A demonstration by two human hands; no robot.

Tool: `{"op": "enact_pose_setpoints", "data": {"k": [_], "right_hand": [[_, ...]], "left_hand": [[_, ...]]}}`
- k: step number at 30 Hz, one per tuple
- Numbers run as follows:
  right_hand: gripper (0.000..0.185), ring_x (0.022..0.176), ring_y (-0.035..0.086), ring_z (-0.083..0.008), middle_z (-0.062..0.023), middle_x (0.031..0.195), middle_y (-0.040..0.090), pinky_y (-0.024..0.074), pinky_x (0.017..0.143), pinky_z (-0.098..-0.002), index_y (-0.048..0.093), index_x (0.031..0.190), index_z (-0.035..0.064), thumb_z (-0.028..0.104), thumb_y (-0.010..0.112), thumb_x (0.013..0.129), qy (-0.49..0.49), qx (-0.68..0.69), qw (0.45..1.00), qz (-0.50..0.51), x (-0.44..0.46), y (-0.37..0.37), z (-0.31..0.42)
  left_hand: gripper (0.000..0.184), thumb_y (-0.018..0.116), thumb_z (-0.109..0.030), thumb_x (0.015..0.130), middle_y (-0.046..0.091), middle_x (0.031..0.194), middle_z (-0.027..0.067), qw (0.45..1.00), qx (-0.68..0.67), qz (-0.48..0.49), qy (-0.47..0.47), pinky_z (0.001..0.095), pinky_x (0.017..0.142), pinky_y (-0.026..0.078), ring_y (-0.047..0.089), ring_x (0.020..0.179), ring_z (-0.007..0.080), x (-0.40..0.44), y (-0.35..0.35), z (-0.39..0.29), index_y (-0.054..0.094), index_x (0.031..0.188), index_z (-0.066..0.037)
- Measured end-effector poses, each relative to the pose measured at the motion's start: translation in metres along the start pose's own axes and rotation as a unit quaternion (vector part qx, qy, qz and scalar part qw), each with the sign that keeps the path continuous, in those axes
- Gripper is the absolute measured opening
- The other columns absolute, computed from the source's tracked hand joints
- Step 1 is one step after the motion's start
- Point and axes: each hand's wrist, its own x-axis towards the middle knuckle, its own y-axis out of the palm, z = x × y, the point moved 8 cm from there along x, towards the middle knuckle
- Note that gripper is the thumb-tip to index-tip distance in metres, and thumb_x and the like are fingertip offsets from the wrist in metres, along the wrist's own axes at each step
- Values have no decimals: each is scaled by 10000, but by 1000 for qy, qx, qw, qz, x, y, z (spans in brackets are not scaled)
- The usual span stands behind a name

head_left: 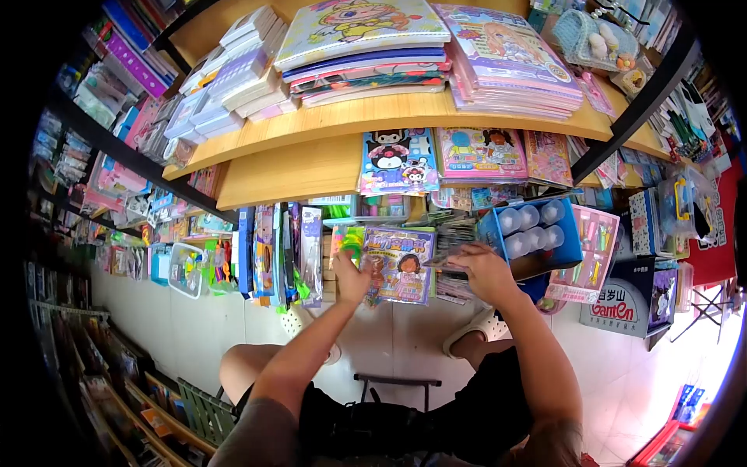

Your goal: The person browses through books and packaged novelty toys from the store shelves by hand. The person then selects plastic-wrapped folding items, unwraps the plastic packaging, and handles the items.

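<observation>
My left hand (352,280) is closed at the lower edge of a bright green and yellow packet (352,241). Beside it stands a purple-topped booklet (401,265) with a cartoon girl on its cover. My right hand (489,274) pinches a thin, flat, dark packet (447,260), whose print is too small to read. Under and behind that packet is a stack of similar thin packets (454,233). Close to my right wrist sits a blue box (574,233) holding several clear-topped cylinders (523,220).
Above, a wooden shelf (327,128) bears piles of picture books (366,47). A lower shelf (288,179) holds more booklets (397,159). To the right are a pink stationery set (587,253) and a dark carton (615,303). A small stool (397,381) stands between my legs.
</observation>
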Motion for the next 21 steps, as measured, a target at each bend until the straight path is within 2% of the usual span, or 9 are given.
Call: {"op": "enact_pose_setpoints", "data": {"k": [3, 6, 9, 12, 15, 18, 21], "right_hand": [[377, 1152, 442, -321, -125, 1178, 547, 369, 963, -378, 638, 1062, 186, 3, 513, 757, 4, -27, 998, 50, -1, 20, -1], [398, 1167, 431, -317, -119, 1183, 545, 362, 971, -374, 637, 1071, 200, 2, 507, 750, 17, -46, 995, 82, -6, 33, -8], [429, 1164, 435, -313, -107, 1190, 543, 356, 976, -371, 640, 1070, 208, -9, 501, 727, 38, -69, 992, 94, -8, 36, -12], [437, 1154, 435, -315, -96, 1192, 539, 353, 966, -397, 636, 1068, 220, 16, 518, 700, 26, -88, 995, 45, -4, 42, -31], [436, 1151, 440, -303, -88, 1197, 534, 357, 960, -386, 645, 1048, 210, -1, 518, 688, 27, -91, 995, -6, -2, 40, -33], [407, 1160, 435, -291, -90, 1186, 538, 356, 960, -378, 651, 1030, 194, 1, 517, 698, 37, -98, 994, -35, 1, 43, -34], [406, 1187, 404, -292, -102, 1228, 500, 346, 963, -402, 619, 1078, 200, 34, 511, 723, 46, -138, 988, -54, 4, 58, -43]], "left_hand": [[599, 743, -333, 635, 470, 975, 221, 974, 146, 56, -162, 460, 802, 405, 476, 960, 362, -44, 20, 40, 433, 976, 49], [713, 762, -421, 591, 509, 1012, 216, 966, 112, 125, -198, 442, 799, 446, 522, 955, 387, -50, 26, 55, 431, 1005, 57], [697, 764, -369, 627, 561, 1023, 195, 937, -23, 257, -234, 383, 749, 488, 585, 910, 360, -49, 50, 83, 419, 1049, 65], [572, 729, -255, 710, 598, 1016, 156, 909, -125, 292, -271, 370, 683, 516, 618, 875, 296, -45, 45, 73, 416, 1086, 42], [427, 672, -120, 765, 595, 1017, 131, 836, -314, 269, -361, 367, 644, 529, 617, 875, 235, -43, 26, 36, 426, 1089, 10], [363, 641, -67, 780, 590, 1007, 116, 780, -383, 294, -397, 371, 631, 535, 619, 844, 216, -43, 22, 24, 437, 1077, -26], [352, 645, -52, 770, 589, 977, 97, 800, -362, 285, -383, 348, 628, 530, 619, 809, 206, -34, 7, 22, 440, 1056, -38]]}}
